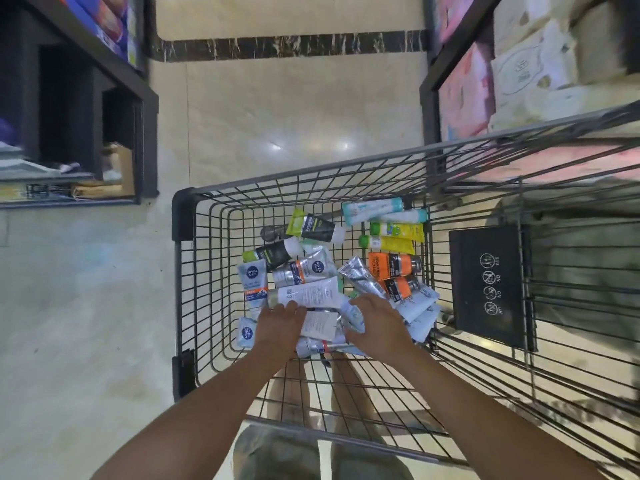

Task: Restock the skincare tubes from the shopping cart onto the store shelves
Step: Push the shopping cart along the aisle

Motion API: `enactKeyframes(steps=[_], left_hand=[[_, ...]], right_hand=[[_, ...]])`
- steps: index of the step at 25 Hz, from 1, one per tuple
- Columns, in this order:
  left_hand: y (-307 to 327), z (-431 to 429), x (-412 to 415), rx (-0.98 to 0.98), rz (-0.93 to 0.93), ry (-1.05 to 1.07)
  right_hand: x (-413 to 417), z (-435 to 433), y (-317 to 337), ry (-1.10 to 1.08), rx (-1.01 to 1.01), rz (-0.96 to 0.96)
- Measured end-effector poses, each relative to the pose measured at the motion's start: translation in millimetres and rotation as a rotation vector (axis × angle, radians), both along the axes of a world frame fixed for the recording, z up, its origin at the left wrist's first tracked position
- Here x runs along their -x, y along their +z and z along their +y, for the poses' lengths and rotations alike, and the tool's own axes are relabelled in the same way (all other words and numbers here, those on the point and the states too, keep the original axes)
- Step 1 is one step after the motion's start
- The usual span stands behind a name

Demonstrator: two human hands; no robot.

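Wire shopping cart (181,216) — its basket floor holds a heap of skincare tubes (304,270). Both hands lie side by side on the heap: right hand (377,323) flat, fingers straight; left hand (280,323) touches a white tube (308,294) — grip not discernible.

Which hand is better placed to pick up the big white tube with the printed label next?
Left. The left hand has its fingertips on the white tube, while the right hand rests farther right, over the pale blue tubes.
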State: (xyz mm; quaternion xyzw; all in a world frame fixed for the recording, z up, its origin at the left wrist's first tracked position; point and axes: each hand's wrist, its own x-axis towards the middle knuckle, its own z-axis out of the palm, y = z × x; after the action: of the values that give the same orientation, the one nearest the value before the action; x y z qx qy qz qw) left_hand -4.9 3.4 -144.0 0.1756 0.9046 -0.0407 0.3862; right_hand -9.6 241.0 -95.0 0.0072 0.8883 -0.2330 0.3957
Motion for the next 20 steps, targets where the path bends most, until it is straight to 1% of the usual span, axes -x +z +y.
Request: enactKeyframes(steps=[5,9,12,14,15,16,18,20], left_hand=[[-11,3,6,-0.009,0.001,0.019],[-7,-5,0,-0.089,0.045,-0.007],[12,-14,-8,-0.09,0.05,0.034],[32,-21,-5,-0.101,0.009,0.108],[37,-26,-5,-0.119,-0.001,0.18],[44,-32,-4,-0.157,-0.032,0.298],[56,-40,-3,-0.265,-0.058,0.597],[65,-49,-1,-0.393,-0.069,0.843]], right_hand=[[6,5,-2,0.002,-0.015,0.032],[-2,7,-6,0.031,-0.019,0.025],[1,2,-1,0.042,-0.021,-0.01],[7,-3,3,0.059,-0.018,-0.023],[10,-6,3,0.071,-0.01,-0.02],[14,-10,2,0.084,0.001,-0.017],[22,-18,-2,0.11,0.01,-0.009],[30,-32,-9,0.135,0.007,0.015]])
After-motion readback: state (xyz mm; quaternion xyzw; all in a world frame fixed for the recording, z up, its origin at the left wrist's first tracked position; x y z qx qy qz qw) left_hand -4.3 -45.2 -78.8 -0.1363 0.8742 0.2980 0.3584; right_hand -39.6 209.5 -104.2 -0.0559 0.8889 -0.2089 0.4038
